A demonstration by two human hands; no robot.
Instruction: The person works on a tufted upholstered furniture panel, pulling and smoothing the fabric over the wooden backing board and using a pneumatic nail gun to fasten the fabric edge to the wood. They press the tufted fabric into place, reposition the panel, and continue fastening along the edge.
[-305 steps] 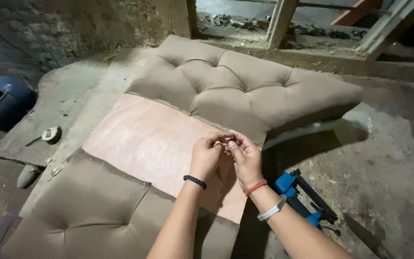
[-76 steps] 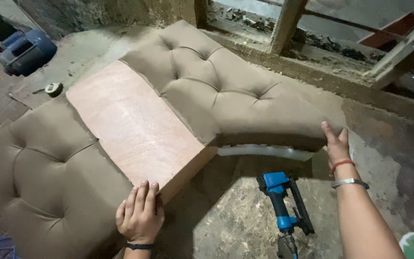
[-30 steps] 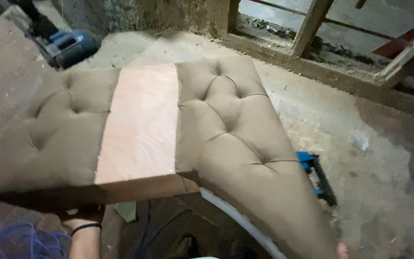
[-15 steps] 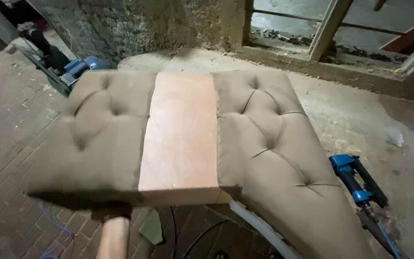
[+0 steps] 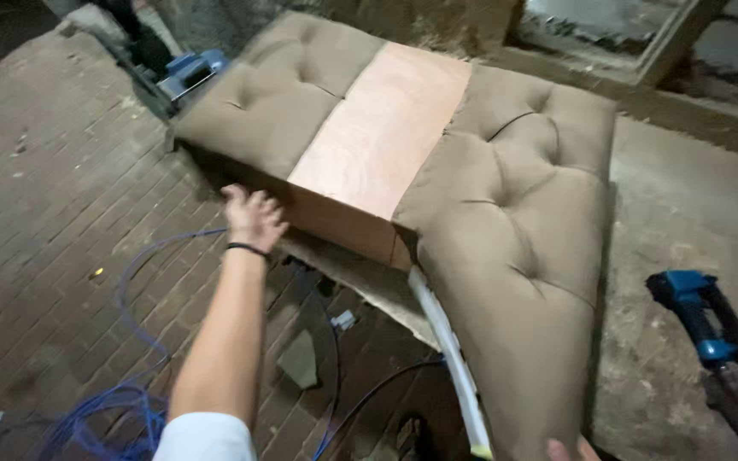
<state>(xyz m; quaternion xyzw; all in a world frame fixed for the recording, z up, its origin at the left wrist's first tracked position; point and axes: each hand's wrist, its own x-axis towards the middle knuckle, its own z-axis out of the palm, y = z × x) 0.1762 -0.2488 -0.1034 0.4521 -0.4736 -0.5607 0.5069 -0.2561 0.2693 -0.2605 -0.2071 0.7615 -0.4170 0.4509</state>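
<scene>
A brown tufted upholstered piece (image 5: pixel 514 213) with a bare plywood strip (image 5: pixel 386 128) down its middle is tilted up off the brick floor. My left hand (image 5: pixel 252 218) reaches out with fingers spread and touches the piece's near lower edge next to the plywood. Only the fingertips of my right hand (image 5: pixel 570 449) show at the bottom edge, against the lower corner of the right padded wing; its grip is hidden. A white trim strip (image 5: pixel 450 358) runs along the underside of that wing.
A blue pneumatic stapler (image 5: pixel 706 329) lies on the concrete at right. A blue air hose (image 5: pixel 130 393) and a dark cable coil on the brick floor below my arm. A blue machine (image 5: pixel 185 72) stands behind the piece at upper left. Wooden framing lines the back.
The padded piece has swung round and been raised on edge over the brick floor. My left hand has come out from under it and now rests open at its near edge.
</scene>
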